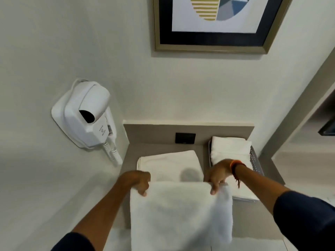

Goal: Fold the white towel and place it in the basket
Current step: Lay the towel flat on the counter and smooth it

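I hold a white towel (181, 214) up by its top edge, and it hangs down in front of the counter. My left hand (140, 182) pinches the top left corner. My right hand (218, 175) grips the top right corner. A grey wire basket (255, 163) stands at the right end of the counter, behind my right hand, with folded white towels (230, 147) inside it. Another folded white towel (168, 164) lies flat on the counter behind the held one.
The grey counter (253, 218) ends at a wall with a black socket plate (185, 138). A white wall-mounted hair dryer (85, 113) with a coiled cord hangs on the left. A framed picture (213, 24) hangs above. A shelf unit stands at the right.
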